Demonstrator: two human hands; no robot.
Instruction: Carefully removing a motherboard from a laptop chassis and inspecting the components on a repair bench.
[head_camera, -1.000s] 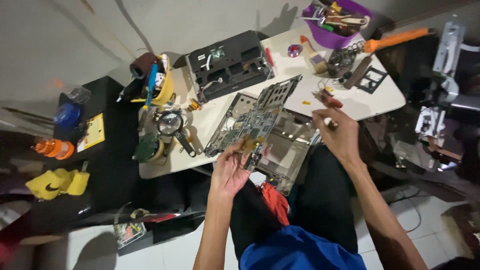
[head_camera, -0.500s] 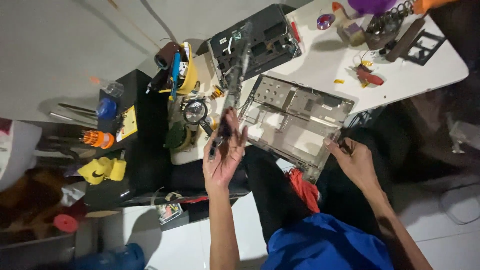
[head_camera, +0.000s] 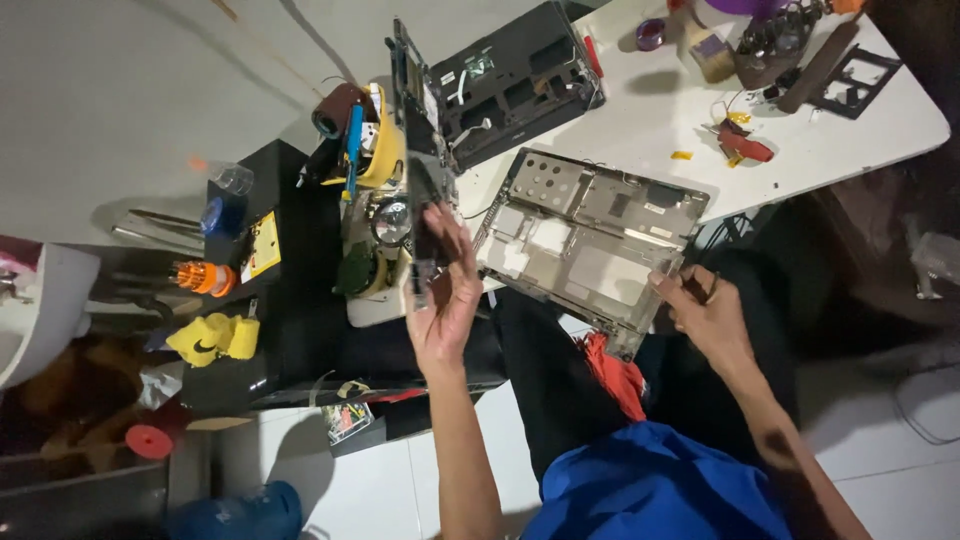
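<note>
My left hand (head_camera: 447, 295) grips a laptop circuit board (head_camera: 419, 150) by its lower end and holds it upright on edge, above the left end of the white table (head_camera: 860, 130). A bare silver laptop chassis (head_camera: 590, 235) lies flat at the table's front edge, over my lap. My right hand (head_camera: 705, 310) rests at the chassis's near right corner, fingers closed around a thin dark tool (head_camera: 706, 291), likely a screwdriver. A black laptop base (head_camera: 515, 75) lies further back on the table.
Left of the table stands a black stand (head_camera: 300, 300) with tape rolls, a yellow tool holder (head_camera: 385, 150) and an orange bit set (head_camera: 200, 277). Small parts, a red-handled tool (head_camera: 745, 145) and a black frame (head_camera: 850, 75) lie at the table's right end. White tiled floor below.
My left hand lifted the circuit board off the chassis and turned it upright at the left. My right hand dropped from the table's back to the chassis's near corner. The view shifted.
</note>
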